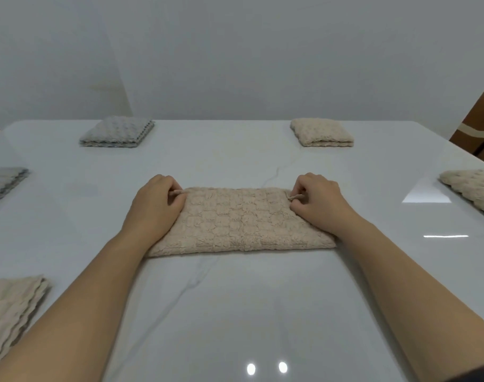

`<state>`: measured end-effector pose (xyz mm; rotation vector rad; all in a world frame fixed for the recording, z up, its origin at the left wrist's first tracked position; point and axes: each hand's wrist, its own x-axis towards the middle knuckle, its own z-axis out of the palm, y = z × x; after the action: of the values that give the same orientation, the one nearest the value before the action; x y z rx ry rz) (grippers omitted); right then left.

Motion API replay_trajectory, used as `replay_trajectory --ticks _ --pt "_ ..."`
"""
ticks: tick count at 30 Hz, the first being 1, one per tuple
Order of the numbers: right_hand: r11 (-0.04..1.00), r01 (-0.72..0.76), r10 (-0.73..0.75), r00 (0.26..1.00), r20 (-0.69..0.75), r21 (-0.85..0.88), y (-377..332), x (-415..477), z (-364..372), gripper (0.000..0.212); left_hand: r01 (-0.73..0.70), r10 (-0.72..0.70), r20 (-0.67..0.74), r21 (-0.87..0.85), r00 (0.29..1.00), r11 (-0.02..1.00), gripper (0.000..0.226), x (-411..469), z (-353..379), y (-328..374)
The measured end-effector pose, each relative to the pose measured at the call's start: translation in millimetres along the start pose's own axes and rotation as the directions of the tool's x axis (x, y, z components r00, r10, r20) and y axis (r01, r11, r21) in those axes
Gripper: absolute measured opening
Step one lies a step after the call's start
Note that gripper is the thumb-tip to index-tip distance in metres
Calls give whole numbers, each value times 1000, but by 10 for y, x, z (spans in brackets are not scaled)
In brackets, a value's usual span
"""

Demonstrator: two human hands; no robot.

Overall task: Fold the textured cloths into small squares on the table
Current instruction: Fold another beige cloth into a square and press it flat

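A beige textured cloth (239,221) lies in the middle of the white table (235,312), folded once into a wide rectangle. My left hand (155,205) pinches its far left corner between thumb and fingers. At the far right corner, my right hand (318,201) pinches the cloth the same way. Both hands rest on the cloth's short ends, and the fold edge faces me.
A folded grey cloth (118,132) sits at the back left and a folded cream cloth (322,132) at the back right. Another grey cloth (2,184) lies at the left edge, a beige one (11,310) at the near left, a cream one (475,188) at the right edge.
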<state>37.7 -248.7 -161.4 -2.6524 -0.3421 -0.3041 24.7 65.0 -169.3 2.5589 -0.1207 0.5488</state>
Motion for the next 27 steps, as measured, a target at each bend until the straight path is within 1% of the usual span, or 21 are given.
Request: replay_trajectory --ticks 2,4,7,10,12,15,17,19,22,25,27 --pt "995 36 -39 999 33 91 -12 -48 -38 11 -49 49 9 -31 999 998 14 -12 -46 21" --pt "983 47 -59 996 63 179 -39 -105 -80 14 -69 73 51 -74 996 995 17 -50 -99 42" --pt "957 0 -35 992 117 289 -93 -187 -153 19 1 24 152 -163 988 987 19 -148 -161 92" --pt "922 -79 0 979 205 380 -143 -285 -237 20 76 -36 190 -207 981 975 17 -239 -204 119" --pt "896 -109 -8 965 261 431 -177 -356 -279 21 101 -42 206 -287 978 953 21 -286 -232 119" --pt "855 -136 -36 947 320 501 -188 -446 -312 26 107 -32 166 -469 986 877 22 -316 -276 140" --pt "840 -119 -61 949 311 529 -169 -468 -315 27 67 -13 104 -533 994 843 16 -316 -294 155" --pt "824 -98 -82 954 288 558 -152 -467 -328 25 36 -1 68 -529 998 848 14 -314 -292 146" --pt "820 -91 -91 954 287 565 -114 -434 -362 29 52 -34 45 -505 998 862 12 -298 -272 80" --pt "820 -105 -78 953 291 563 -50 -405 -375 27 44 -51 -1 -472 999 880 19 -264 -262 13" --pt "829 -114 -51 959 278 547 -16 -401 -373 26 64 -79 -17 -445 997 893 22 -244 -264 -4"
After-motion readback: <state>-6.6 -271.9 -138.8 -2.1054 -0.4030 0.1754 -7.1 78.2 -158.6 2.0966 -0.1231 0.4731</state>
